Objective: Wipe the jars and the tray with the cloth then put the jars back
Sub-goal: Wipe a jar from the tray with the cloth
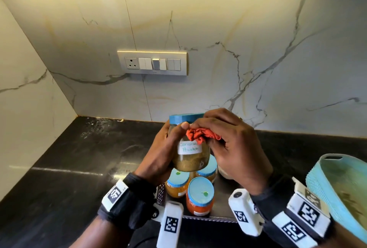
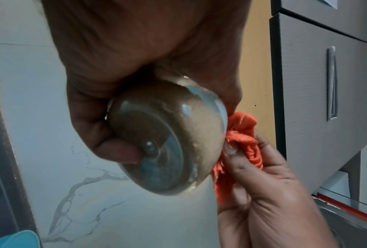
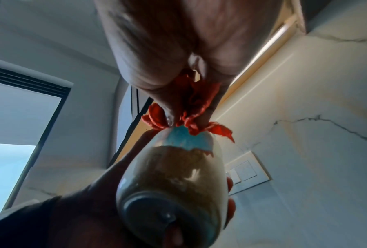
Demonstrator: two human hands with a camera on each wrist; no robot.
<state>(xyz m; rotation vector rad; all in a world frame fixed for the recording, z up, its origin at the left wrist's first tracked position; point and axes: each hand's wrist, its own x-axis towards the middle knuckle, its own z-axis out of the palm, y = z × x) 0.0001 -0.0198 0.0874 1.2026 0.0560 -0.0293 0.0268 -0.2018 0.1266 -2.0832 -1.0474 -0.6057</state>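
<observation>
Left hand (image 1: 158,154) around jar (image 1: 191,154), right hand (image 1: 236,148) bunching cloth (image 1: 200,135) against it

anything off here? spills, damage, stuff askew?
Nothing stands out. The left hand holds the lidded jar, tilted, while the right hand presses the orange cloth against it. Three capped jars stand upright below.

Glass jar (image 1: 190,148) with blue lid and handwritten white label, partly filled with brownish powder, held above the counter, tilted slightly. Crumpled orange-red cloth (image 1: 200,136) touching its upper side, just below the lid. Beneath, three blue-lidded jars (image 1: 199,196) with orange and red contents, upright and close together on a dark tray (image 1: 224,219).
</observation>
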